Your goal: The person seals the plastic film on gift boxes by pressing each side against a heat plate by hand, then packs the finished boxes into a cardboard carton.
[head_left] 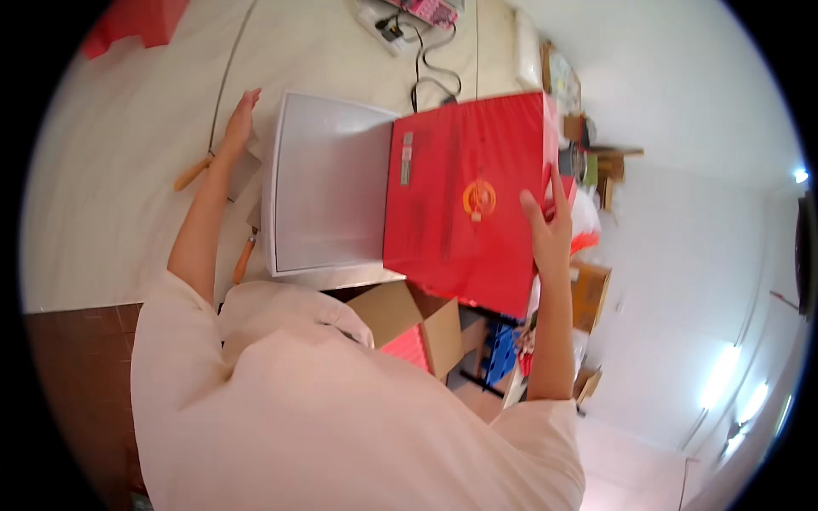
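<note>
A large red box [460, 204] with a round gold emblem is tilted up at the centre. My right hand [550, 223] grips its right edge, thumb on the red face and fingers at the far side. Against its left side is a shallow grey box-like piece with white edges [328, 183]; whether the two are joined I cannot tell. My left hand [242, 122] is beside the grey piece's left edge, fingers stretched out, holding nothing. Under my left forearm lies a flat metal blade [244, 176], near a wooden handle [192, 173]. A second wooden handle [244, 259] lies lower down.
Black cables [423, 64] lie on the pale table [128, 196] beyond the boxes. An open cardboard carton [441, 336] with pink contents stands near my body, a blue crate [501, 353] beside it. More cartons [590, 294] are along the wall. A red plastic object [141, 24] is at upper left.
</note>
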`<state>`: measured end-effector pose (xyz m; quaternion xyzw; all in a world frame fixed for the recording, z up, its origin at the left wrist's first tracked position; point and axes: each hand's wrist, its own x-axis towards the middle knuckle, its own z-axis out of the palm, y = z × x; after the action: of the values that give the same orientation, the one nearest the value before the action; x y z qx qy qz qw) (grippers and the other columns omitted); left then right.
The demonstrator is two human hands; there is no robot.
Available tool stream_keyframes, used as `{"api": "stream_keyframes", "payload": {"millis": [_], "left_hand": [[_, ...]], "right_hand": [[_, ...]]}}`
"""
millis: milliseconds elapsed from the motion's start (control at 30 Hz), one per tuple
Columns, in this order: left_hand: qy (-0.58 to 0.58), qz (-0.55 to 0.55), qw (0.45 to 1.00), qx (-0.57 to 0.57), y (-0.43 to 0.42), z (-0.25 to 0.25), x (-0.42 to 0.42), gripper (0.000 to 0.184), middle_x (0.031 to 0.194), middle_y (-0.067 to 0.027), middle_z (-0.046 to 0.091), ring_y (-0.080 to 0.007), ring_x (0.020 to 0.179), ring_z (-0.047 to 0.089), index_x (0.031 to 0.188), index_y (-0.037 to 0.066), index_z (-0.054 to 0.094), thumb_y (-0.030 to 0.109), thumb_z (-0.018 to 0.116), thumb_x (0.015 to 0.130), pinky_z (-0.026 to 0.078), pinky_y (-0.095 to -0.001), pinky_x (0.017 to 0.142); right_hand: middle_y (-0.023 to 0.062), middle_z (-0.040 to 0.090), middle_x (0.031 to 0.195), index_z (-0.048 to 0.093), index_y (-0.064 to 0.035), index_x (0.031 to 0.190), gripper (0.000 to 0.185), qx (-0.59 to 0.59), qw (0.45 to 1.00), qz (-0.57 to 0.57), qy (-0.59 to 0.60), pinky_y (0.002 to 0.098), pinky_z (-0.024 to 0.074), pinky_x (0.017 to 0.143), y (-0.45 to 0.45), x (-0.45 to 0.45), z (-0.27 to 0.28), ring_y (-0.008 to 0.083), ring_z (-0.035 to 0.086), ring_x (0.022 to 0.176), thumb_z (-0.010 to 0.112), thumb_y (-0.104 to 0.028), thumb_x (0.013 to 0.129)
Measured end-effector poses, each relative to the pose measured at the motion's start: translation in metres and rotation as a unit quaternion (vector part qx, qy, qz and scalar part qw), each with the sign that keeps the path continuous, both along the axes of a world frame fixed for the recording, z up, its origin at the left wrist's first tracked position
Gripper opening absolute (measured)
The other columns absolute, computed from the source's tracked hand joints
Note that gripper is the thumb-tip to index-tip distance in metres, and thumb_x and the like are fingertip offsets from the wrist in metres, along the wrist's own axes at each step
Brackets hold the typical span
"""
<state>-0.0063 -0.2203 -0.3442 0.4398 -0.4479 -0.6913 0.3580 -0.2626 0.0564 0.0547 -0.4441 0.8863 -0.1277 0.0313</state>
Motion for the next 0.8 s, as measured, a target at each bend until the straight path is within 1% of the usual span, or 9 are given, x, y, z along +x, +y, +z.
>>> {"api": "stream_keyframes", "payload": {"millis": [100, 167, 233, 267, 300, 367, 433, 567, 800], "left_hand": [[-0.013, 0.159, 0.986, -0.040, 0.016, 0.034, 0.028, 0.061, 0.133, -0.0113, 0.050, -0.0208, 0.127, 0.041, 0.132, 0.001, 0.047, 0.048, 0.025, 0.099, 0.025, -0.0321, 0.108], [0.029, 0.129, 0.989, -0.069, 0.048, 0.078, 0.028, 0.057, 0.129, -0.0089, 0.052, -0.0185, 0.121, 0.046, 0.131, 0.003, 0.046, 0.046, 0.028, 0.099, 0.028, -0.0319, 0.106], [0.192, -0.006, 0.981, 0.003, 0.107, 0.142, 0.013, 0.054, 0.126, -0.0075, 0.053, -0.0158, 0.115, 0.049, 0.131, 0.005, 0.045, 0.045, 0.034, 0.098, 0.031, -0.0321, 0.103], [0.198, -0.042, 0.979, 0.000, 0.104, 0.137, 0.013, 0.057, 0.130, -0.0082, 0.051, -0.0155, 0.119, 0.047, 0.138, 0.007, 0.037, 0.046, 0.037, 0.097, 0.030, -0.0325, 0.105], [0.356, -0.218, 0.907, 0.051, 0.147, 0.182, -0.011, 0.062, 0.135, -0.0086, 0.048, -0.0183, 0.123, 0.045, 0.143, 0.007, 0.030, 0.048, 0.039, 0.096, 0.031, -0.0335, 0.106], [0.408, -0.294, 0.863, 0.046, 0.165, 0.212, -0.021, 0.069, 0.138, -0.0100, 0.045, -0.0206, 0.124, 0.045, 0.147, 0.009, 0.020, 0.050, 0.040, 0.095, 0.032, -0.0362, 0.106], [0.423, -0.385, 0.819, -0.050, 0.185, 0.305, -0.010, 0.070, 0.136, -0.0115, 0.046, -0.0215, 0.120, 0.049, 0.149, 0.011, 0.015, 0.050, 0.039, 0.096, 0.036, -0.0371, 0.102], [0.325, -0.466, 0.818, -0.088, 0.195, 0.327, -0.002, 0.068, 0.134, -0.0126, 0.048, -0.0218, 0.118, 0.049, 0.149, 0.012, 0.011, 0.047, 0.037, 0.098, 0.039, -0.0351, 0.099], [0.307, -0.463, 0.823, -0.120, 0.220, 0.326, -0.022, 0.065, 0.131, -0.0147, 0.050, -0.0229, 0.119, 0.049, 0.148, 0.011, 0.016, 0.038, 0.046, 0.097, 0.043, -0.0339, 0.096]], "right_hand": [[0.0124, 0.053, 0.112, 0.035, -0.0048, 0.141, 0.066, -0.159, 0.973, 0.003, -0.169, 0.0283, 0.0431, 0.084, 0.019, 0.010, 0.024, 0.0200, 0.054, 0.095, 0.066, -0.023, 0.085], [0.0154, 0.051, 0.126, 0.036, -0.0019, 0.139, 0.060, -0.126, 0.973, -0.096, -0.166, 0.0296, 0.0442, 0.091, 0.029, 0.029, 0.051, 0.0232, 0.055, 0.108, 0.060, -0.024, 0.088], [0.0165, 0.051, 0.127, 0.039, -0.0048, 0.137, 0.053, -0.349, 0.859, -0.128, -0.354, 0.0335, 0.0457, 0.093, 0.058, 0.041, 0.067, 0.0251, 0.055, 0.111, 0.052, -0.028, 0.091], [0.0170, 0.051, 0.126, 0.040, -0.0011, 0.135, 0.052, -0.348, 0.849, -0.133, -0.374, 0.0360, 0.0490, 0.089, 0.060, 0.042, 0.065, 0.0256, 0.056, 0.110, 0.047, -0.031, 0.093], [0.0173, 0.051, 0.126, 0.041, 0.0044, 0.132, 0.057, -0.408, 0.796, -0.174, -0.413, 0.0367, 0.0493, 0.088, 0.110, -0.020, 0.034, 0.0254, 0.055, 0.112, 0.049, -0.036, 0.092], [0.0173, 0.050, 0.128, 0.040, 0.0028, 0.133, 0.055, -0.451, 0.775, -0.155, -0.415, 0.0367, 0.0452, 0.093, 0.157, -0.070, -0.025, 0.0255, 0.053, 0.114, 0.044, -0.036, 0.095], [0.0173, 0.049, 0.130, 0.040, 0.0011, 0.135, 0.052, -0.496, 0.784, -0.094, -0.362, 0.0366, 0.0412, 0.098, 0.195, -0.099, -0.082, 0.0256, 0.051, 0.117, 0.039, -0.035, 0.097], [0.0170, 0.048, 0.134, 0.039, -0.0015, 0.137, 0.050, -0.522, 0.768, -0.053, -0.367, 0.0367, 0.0354, 0.105, 0.244, -0.093, -0.160, 0.0258, 0.049, 0.120, 0.031, -0.035, 0.101], [0.0152, 0.048, 0.133, 0.039, -0.0028, 0.137, 0.051, -0.546, 0.605, -0.130, -0.565, 0.0376, 0.0375, 0.104, 0.251, -0.005, -0.192, 0.0256, 0.050, 0.119, 0.033, -0.037, 0.100]]}}
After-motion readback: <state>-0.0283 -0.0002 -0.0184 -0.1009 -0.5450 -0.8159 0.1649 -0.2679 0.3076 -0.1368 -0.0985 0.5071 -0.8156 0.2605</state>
